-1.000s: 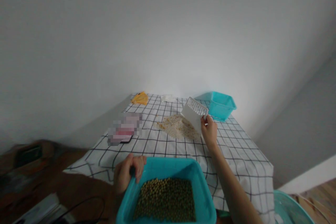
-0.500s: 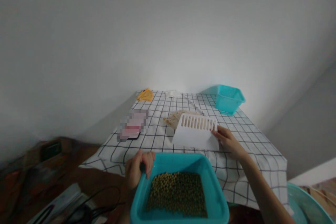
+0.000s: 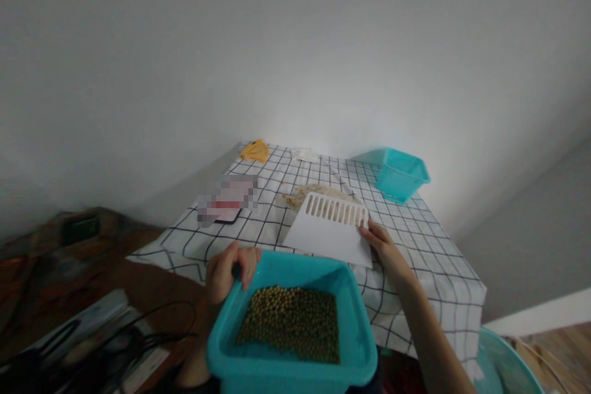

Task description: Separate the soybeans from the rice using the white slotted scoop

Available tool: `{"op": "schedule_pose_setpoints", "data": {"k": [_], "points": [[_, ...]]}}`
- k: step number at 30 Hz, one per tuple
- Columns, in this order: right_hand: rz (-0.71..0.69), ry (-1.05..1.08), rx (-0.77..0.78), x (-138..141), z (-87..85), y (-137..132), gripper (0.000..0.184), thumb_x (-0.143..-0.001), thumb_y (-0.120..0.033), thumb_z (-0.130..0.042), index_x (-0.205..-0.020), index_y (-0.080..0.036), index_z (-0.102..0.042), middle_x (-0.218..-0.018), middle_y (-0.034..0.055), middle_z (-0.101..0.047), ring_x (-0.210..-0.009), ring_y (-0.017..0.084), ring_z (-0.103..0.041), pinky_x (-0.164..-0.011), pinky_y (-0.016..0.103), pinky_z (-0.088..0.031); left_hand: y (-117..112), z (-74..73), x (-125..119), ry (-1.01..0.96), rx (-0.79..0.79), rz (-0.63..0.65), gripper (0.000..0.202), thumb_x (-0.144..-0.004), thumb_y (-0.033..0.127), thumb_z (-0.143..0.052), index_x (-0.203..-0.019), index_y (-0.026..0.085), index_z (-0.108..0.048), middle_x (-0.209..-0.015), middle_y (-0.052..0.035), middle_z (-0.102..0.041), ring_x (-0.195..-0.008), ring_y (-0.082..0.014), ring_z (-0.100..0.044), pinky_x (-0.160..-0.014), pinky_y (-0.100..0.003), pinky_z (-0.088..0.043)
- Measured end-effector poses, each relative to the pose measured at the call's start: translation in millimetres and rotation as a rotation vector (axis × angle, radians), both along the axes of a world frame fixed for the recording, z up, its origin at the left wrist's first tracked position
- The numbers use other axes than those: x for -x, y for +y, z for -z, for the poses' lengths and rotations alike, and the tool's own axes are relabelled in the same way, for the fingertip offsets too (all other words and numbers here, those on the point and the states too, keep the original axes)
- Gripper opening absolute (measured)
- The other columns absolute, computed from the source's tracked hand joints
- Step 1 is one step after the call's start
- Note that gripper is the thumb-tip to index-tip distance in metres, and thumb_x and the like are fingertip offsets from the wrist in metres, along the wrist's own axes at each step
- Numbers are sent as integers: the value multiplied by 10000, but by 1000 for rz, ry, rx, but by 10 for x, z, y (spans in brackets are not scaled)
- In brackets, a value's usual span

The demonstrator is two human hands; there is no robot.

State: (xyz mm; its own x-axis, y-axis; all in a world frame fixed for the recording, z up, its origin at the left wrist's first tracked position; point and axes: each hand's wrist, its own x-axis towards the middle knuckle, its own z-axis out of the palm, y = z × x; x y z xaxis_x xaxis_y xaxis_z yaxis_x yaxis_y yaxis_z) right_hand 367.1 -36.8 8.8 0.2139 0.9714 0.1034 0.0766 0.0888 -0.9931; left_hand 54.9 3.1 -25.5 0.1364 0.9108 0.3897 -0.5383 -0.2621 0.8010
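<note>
My left hand [image 3: 233, 271] is closed over the far left corner of a turquoise basin [image 3: 362, 326], which sits in front of the table. Small round green-brown beans [image 3: 293, 323] cover the basin's bottom. With my right hand [image 3: 381, 246] I grip the right edge of a white slotted scoop [image 3: 327, 237], a flat sheet with a row of long slots along its far side. The scoop is tilted just beyond the basin's far rim. Behind it a pale, crumbly pile [image 3: 300, 196] lies on the checked tablecloth, partly hidden by the scoop.
A second turquoise basket [image 3: 401, 175] stands at the table's far right. A yellow cloth [image 3: 255, 151] and a white cloth [image 3: 305, 154] lie at the back. A blurred-out phone [image 3: 228, 200] rests on the left. Cables [image 3: 138, 338] are low left; a round turquoise tub [image 3: 503, 363] is low right.
The view has shifted slightly, so the basin and table appear further left. The scoop looks flatter and nearer the basin's rim. Both hands keep their holds.
</note>
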Motion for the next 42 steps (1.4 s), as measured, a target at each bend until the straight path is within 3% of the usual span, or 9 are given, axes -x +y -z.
{"op": "schedule_pose_setpoints", "data": {"k": [3, 7, 12, 15, 20, 26, 29, 36, 42], "points": [[13, 139, 19, -14, 34, -7, 381, -794, -484, -744, -1092, -245, -762, -1108, 46, -781, -1061, 293, -686, -906, 388, -542, -31, -38, -25, 2, 1, -7, 626, -1000, 360, -471, -394, 260, -592, -301, 17, -460, -364, -154, -386, -679, -373, -385], [107, 220, -86, -29, 91, 58, 371, -824, -493, -703, -1112, -261, -733, -1150, 38, -769, -1071, 287, -685, -927, 404, -542, -34, -39, -22, -1, 5, -28, 628, -1003, 347, -471, -391, 254, -573, -301, 20, -455, -366, -147, -378, -668, -368, -387], [73, -158, -62, -38, 93, 94, 311, -811, -527, -715, -911, -235, -750, -1006, 58, -763, -1067, 311, -651, -984, 439, -504, 41, 52, 53, 73, -55, 61, 632, -1013, 410, -472, -415, 245, -592, -327, 11, -493, -390, -157, -425, -691, -374, -415], [52, -242, -20, -30, 71, 67, 338, -812, -567, -701, -861, -237, -756, -1017, 73, -759, -1136, 332, -622, -1027, 465, -473, 67, 95, 91, 77, -57, 72, 639, -1026, 436, -446, -435, 250, -603, -340, 13, -500, -400, -168, -425, -748, -395, -443], [184, -99, 10, -46, 102, 34, 413, -713, -577, -807, -995, -277, -781, -1251, 58, -732, -1314, 329, -548, -1162, 494, -361, 73, 113, 119, 105, -37, 77, 638, -1009, 468, -457, -423, 259, -597, -332, 5, -491, -393, -178, -422, -791, -426, -461], [85, 57, 0, -99, 165, 39, 385, -791, -541, -761, -1059, -265, -782, -1188, 45, -768, -1169, 294, -656, -1050, 433, -495, 67, 58, 112, 186, -45, 44, 653, -981, 536, -469, -398, 260, -568, -309, -8, -472, -385, -186, -441, -771, -443, -478], [100, 149, -37, -81, 161, 61, 396, -797, -527, -751, -1084, -255, -769, -1190, 50, -770, -1191, 303, -654, -1045, 446, -515, 3, -15, 27, 102, -27, -29, 646, -990, 466, -482, -383, 253, -544, -297, 7, -443, -357, -160, -394, -688, -404, -453], [364, 394, -249, -51, 121, 126, 282, -823, -435, -720, -1027, -241, -742, -1185, 54, -770, -1225, 270, -657, -1114, 434, -482, -91, -94, -107, -38, 13, -85, 643, -995, 357, -478, -364, 238, -518, -297, 15, -410, -359, -132, -361, -584, -351, -381], [449, 326, -337, -108, 186, 163, 269, -845, -446, -673, -1001, -230, -710, -1129, 65, -761, -1139, 252, -680, -1012, 408, -533, -59, -46, -56, 4, -11, -64, 647, -1015, 368, -450, -384, 253, -533, -306, 18, -433, -364, -143, -380, -678, -372, -428]]}}
